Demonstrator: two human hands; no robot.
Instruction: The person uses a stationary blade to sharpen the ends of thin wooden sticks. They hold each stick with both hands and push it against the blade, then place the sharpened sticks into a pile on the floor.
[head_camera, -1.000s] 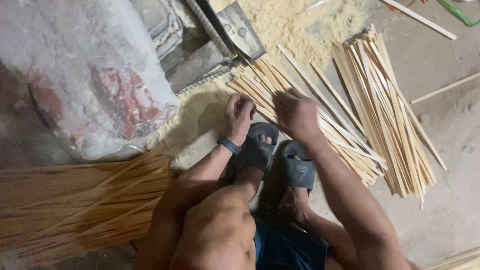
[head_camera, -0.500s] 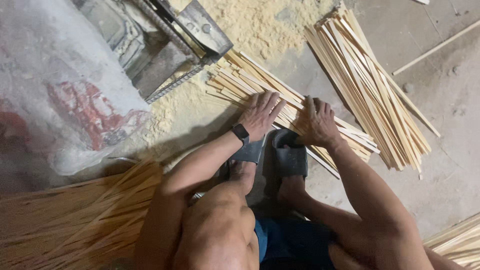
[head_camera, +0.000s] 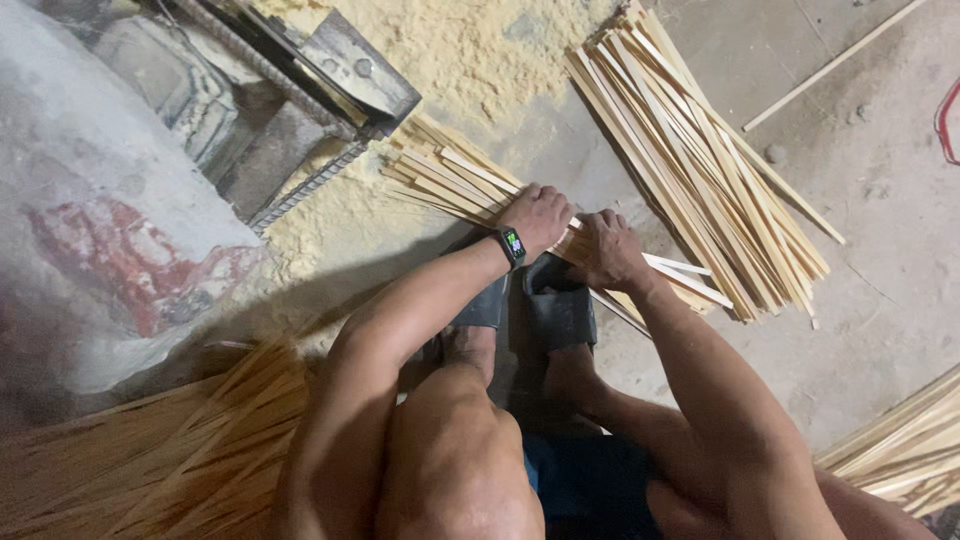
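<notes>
Biggest thing we see is the white sack (head_camera: 110, 200) at upper left with a faded red patch on its side — what's in it we can't tell. Then the loose strip pile (head_camera: 700, 160) lying diagonally on the floor. Nearer, the small strip bundle (head_camera: 455, 180) runs upper left to lower right — our left hand (head_camera: 540, 215) and right hand (head_camera: 605, 250) press down on it, side by side.

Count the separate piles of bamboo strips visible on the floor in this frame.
4: one under both hands, one upper right, a darker heap lower left, and one cut off at the lower right edge. More may lie out of view.
</notes>
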